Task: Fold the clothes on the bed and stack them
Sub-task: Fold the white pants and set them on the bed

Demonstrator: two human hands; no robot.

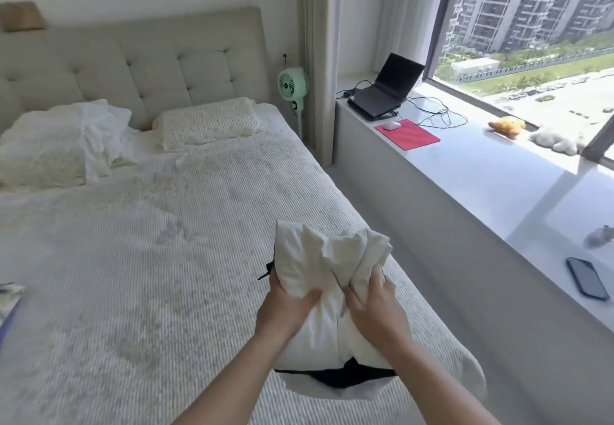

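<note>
Both hands grasp a bunched white garment (327, 278) with black trim, held up over the near right corner of the bed (133, 258): the left hand (287, 308) curls its fingers into the cloth's left side, the right hand (375, 308) clenches a fold just beside it. Another crumpled white piece (66, 138) lies near the pillow (207, 123) by the headboard, well apart, and a phone (587, 277) rests on the window ledge (481, 172)
</note>
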